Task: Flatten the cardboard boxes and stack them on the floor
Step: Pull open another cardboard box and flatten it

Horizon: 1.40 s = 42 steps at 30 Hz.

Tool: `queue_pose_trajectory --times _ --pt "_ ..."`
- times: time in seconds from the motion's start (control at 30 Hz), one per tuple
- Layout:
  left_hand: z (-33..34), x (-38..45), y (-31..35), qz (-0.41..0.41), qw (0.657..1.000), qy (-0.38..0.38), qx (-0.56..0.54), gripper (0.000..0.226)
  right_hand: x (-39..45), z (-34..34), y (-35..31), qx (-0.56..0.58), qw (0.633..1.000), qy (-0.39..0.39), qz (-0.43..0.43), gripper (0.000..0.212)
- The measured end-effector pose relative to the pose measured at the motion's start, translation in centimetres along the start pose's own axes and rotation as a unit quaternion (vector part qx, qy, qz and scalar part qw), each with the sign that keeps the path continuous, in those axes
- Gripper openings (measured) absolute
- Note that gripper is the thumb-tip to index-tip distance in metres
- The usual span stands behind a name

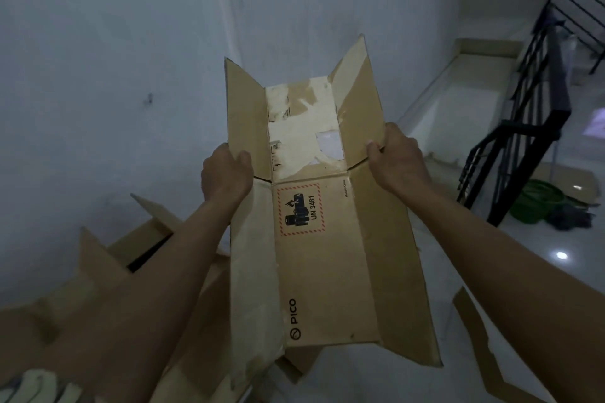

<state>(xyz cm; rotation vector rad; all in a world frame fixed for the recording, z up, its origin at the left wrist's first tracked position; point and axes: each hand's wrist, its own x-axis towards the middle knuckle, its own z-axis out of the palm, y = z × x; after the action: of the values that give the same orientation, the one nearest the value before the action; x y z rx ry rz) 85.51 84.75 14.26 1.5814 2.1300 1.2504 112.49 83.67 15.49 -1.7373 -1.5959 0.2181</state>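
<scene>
While both hands' fingers [244,159] clamp the opened box [322,239] by its side flaps, flattening is underway; next, collapse it and lower onto the floor [523,271].

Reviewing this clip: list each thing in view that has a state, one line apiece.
Brown PICO-printed cardboard box: opened out, held in the air, flaps splayed.
Left hand: gripping the box's left flap.
Right hand: gripping the right flap.
Brown cardboard box by the wall: unflattened, flaps open.
</scene>
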Motion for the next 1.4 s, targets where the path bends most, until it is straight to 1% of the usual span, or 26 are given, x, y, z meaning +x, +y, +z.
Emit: queue_pose_trajectory --times 0.13,0.23,0.33,0.47,0.57,0.63,0.7,0.73,0.8,0.87,0.97,1.03,1.1,1.2,1.3,1.4 --pt "7.6 2.5 0.7 -0.04 0.999 0.016 0.004 0.036 7.0 2.9 5.3 -0.003 0.999 -0.043 -0.015 0.029" --pt "11.8 3.5 1.3 -0.084 0.996 0.03 0.015 0.035 11.9 4.6 8.3 -0.006 0.995 -0.094 -0.031 0.027" --pt "14.9 4.5 1.0 -0.131 0.99 0.056 0.022 0.034 16.6 7.5 10.1 -0.01 0.989 -0.139 -0.056 0.024" --pt "19.1 6.2 -1.3 -0.18 0.979 0.086 0.042 0.033 21.3 13.1 11.5 -0.042 0.977 -0.182 -0.1 0.026" --pt "23.1 7.5 -4.0 -0.223 0.969 0.093 0.044 0.037 24.0 17.5 12.9 -0.064 0.971 -0.193 -0.127 0.027" --pt "26.0 7.8 -5.7 -0.242 0.966 0.077 0.052 0.039 24.6 20.7 15.0 -0.073 0.968 -0.198 -0.138 0.026" --pt "29.4 8.4 -7.7 -0.271 0.958 0.063 0.067 0.037 25.5 24.7 17.1 -0.089 0.959 -0.232 -0.134 0.024" --pt "30.9 8.6 -8.6 -0.287 0.953 0.06 0.076 0.036 25.8 26.6 18.1 -0.092 0.959 -0.242 -0.118 0.026" --pt "31.1 8.2 -9.7 -0.29 0.952 0.069 0.07 0.038 25.1 27.8 18.5 -0.093 0.956 -0.253 -0.119 0.036" --pt "33.0 8.5 -12.3 -0.319 0.942 0.07 0.081 0.041 25.6 30.5 19.6 -0.098 0.952 -0.271 -0.105 0.042" --pt "36.0 8.3 -16.9 -0.358 0.926 0.086 0.081 0.041 25.0 36.4 22.2 -0.095 0.94 -0.313 -0.099 0.041" --pt "38.1 8.0 -19.9 -0.387 0.912 0.099 0.1 0.039 24.5 40.7 23.8 -0.095 0.931 -0.333 -0.116 0.039" --pt "40.8 7.2 -23.6 -0.398 0.905 0.107 0.099 0.04 24.1 45.4 25.5 -0.101 0.919 -0.353 -0.145 0.037" --pt "45.5 5.4 -30.6 -0.418 0.899 0.092 0.096 0.054 23.0 52.7 28.8 -0.102 0.904 -0.372 -0.186 0.037" --pt "50.0 3.4 -35.9 -0.438 0.885 0.113 0.109 0.041 21.3 59.5 32.2 -0.105 0.887 -0.404 -0.196 0.036" --pt "54.2 1.1 -41.9 -0.454 0.874 0.127 0.113 0.039 18.8 66.1 35.7 -0.105 0.874 -0.437 -0.188 0.032"
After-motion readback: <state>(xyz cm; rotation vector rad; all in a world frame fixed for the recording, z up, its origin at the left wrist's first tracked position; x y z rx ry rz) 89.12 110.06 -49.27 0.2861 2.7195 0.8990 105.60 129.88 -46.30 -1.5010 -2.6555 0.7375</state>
